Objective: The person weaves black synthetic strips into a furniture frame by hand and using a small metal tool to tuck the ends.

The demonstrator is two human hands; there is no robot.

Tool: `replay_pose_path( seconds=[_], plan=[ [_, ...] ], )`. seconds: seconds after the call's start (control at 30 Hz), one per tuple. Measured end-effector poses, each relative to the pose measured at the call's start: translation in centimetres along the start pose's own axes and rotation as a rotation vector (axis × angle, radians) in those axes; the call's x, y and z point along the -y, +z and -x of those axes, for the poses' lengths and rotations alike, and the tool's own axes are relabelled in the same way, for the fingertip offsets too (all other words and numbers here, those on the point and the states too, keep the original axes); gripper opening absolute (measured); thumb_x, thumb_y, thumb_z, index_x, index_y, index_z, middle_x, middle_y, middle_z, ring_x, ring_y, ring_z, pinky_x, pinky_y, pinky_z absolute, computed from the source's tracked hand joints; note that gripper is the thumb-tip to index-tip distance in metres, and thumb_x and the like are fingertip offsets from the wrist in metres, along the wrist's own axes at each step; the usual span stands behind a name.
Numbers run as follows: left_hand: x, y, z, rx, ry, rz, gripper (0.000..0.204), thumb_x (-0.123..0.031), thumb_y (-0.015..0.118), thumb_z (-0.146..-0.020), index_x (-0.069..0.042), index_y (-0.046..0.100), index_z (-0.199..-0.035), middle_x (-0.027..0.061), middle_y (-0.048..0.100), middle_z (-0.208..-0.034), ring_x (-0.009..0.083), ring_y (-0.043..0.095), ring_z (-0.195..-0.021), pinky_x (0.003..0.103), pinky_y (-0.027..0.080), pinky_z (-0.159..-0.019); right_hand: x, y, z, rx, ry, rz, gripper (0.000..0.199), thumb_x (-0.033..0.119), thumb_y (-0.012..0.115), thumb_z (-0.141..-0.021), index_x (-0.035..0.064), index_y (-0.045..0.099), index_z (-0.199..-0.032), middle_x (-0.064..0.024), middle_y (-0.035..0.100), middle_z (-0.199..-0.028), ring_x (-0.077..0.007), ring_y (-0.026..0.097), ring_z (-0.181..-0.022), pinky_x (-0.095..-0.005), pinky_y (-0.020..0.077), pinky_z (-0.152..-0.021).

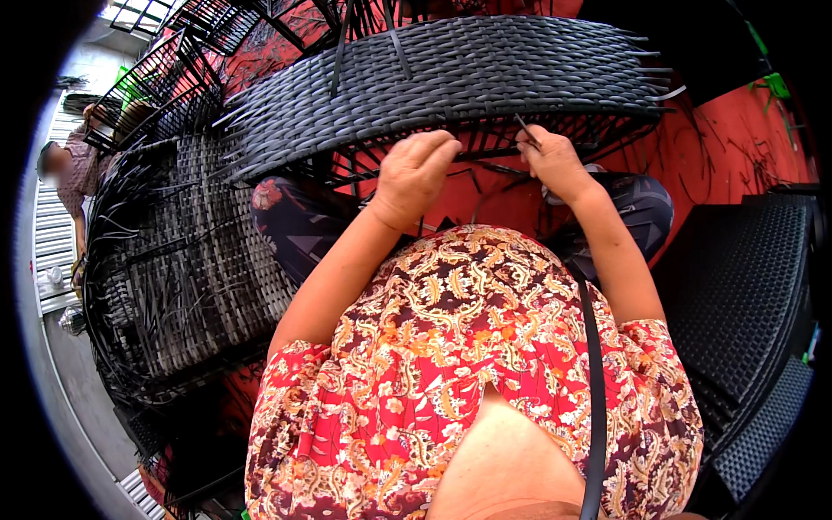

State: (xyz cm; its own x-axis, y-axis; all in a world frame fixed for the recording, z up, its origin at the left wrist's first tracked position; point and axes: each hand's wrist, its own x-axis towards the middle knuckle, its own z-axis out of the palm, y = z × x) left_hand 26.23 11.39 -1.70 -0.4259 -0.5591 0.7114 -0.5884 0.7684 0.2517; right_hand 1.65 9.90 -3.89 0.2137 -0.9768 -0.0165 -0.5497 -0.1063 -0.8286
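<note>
A dark grey woven panel [451, 74] on a black frame [494, 130] lies across in front of me, with loose strip ends at both sides. My left hand [416, 173] is at its near edge, fingers curled together; what they pinch, if anything, is hidden. Just to the right, my right hand [555, 163] grips a thin dark piece [525, 128] that points up toward the panel's lower edge. Whether this piece is a weaving strip or a slim tool I cannot tell. My bent legs are under the panel's near side.
Left of me lies a large grey woven piece [208, 260] with loose strips. Black frames [160, 87] stand at the far left, near another person [80, 173]. Dark woven panels [737, 295] are stacked at right. Strip scraps litter the red floor [728, 143].
</note>
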Motion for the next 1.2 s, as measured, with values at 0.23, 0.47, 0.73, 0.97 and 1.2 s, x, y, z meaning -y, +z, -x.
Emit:
replay_pose_path(
  seconds=[0.23,0.47,0.73,0.97,1.2],
  plan=[
    [2.8,-1.3,-0.8,0.061,-0.056,-0.186,0.029,-0.004,0.061,-0.07,-0.014,0.064,-0.097,0.0018,0.058,-0.097,0.0206,0.055,-0.09,0.034,0.042,-0.078,2.5,-1.5,-0.1,0.143,0.156,-0.001,0.009,0.01,0.055,-0.086,0.0026,0.054,-0.092,-0.0094,0.056,-0.066,-0.0173,0.052,-0.056,-0.0309,0.0433,-0.053],
    [3.9,0.6,-2.0,0.02,-0.042,-0.111,0.02,-0.009,0.064,-0.07,-0.015,0.064,-0.089,-0.0006,0.059,-0.093,0.0207,0.055,-0.089,0.035,0.042,-0.078,1.6,-0.7,-0.4,0.139,0.106,-0.113,0.007,0.008,0.055,-0.086,0.0021,0.055,-0.089,-0.0007,0.053,-0.065,-0.0071,0.045,-0.05,-0.0235,0.0386,-0.047],
    [4.3,0.6,-3.3,0.108,0.051,-0.115,0.02,-0.005,0.065,-0.069,-0.012,0.066,-0.088,0.0007,0.058,-0.087,0.0205,0.055,-0.083,0.033,0.045,-0.073,2.1,-1.7,-1.1,0.109,0.005,-0.059,0.009,0.008,0.059,-0.084,0.0007,0.056,-0.088,-0.0005,0.056,-0.069,-0.0091,0.051,-0.062,-0.0255,0.0434,-0.058],
    [4.2,0.9,-3.8,0.124,0.104,-0.11,0.02,-0.001,0.061,-0.068,-0.009,0.062,-0.087,0.0018,0.058,-0.087,0.0222,0.055,-0.081,0.033,0.046,-0.072,3.0,-2.5,-1.0,-0.01,-0.141,0.268,0.015,0.015,0.059,-0.083,0.0022,0.054,-0.088,-0.0149,0.058,-0.085,-0.0326,0.057,-0.08,-0.0378,0.0457,-0.072],
    [4.2,1.0,-3.9,0.144,0.103,-0.109,0.022,-0.001,0.06,-0.068,-0.008,0.061,-0.089,0.0034,0.058,-0.085,0.0238,0.055,-0.079,0.033,0.046,-0.071,6.7,-3.6,-1.5,-0.11,-0.342,0.424,0.011,0.01,0.055,-0.085,0.0008,0.048,-0.084,-0.0169,0.055,-0.085,-0.0357,0.055,-0.082,-0.0406,0.0443,-0.071]
  ],
)
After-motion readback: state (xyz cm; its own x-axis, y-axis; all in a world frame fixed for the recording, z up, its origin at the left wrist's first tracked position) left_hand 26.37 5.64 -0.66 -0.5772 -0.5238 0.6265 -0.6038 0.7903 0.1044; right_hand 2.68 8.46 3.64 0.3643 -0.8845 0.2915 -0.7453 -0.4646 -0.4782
